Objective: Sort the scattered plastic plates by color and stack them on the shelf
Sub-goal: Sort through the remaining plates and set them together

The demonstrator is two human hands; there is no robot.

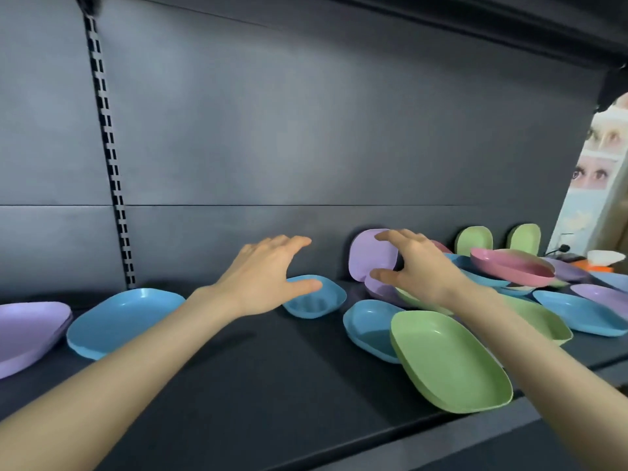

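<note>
You have no text, label, brand or number here that can be read. The poster point(593, 175) at the far right shows printed pictures of eyes; any lettering on it is too blurred to read.

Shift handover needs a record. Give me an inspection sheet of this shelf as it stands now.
Surface: dark shelf, plates spread across it.
Job's things: purple stack and blue plate at left; mixed pile at right, pink plate on top; purple plate and two green plates upright against the back; big green plate at the front edge, leaning on a blue one.
Clutter: white and orange things far right, unclear.
Hands: left hand open above a small blue plate; right hand spread before the upright purple plate, contact unclear.
Cables: dark cord far right, perhaps.
Surroundings: slotted rail, back panel, poster of eyes.
</note>
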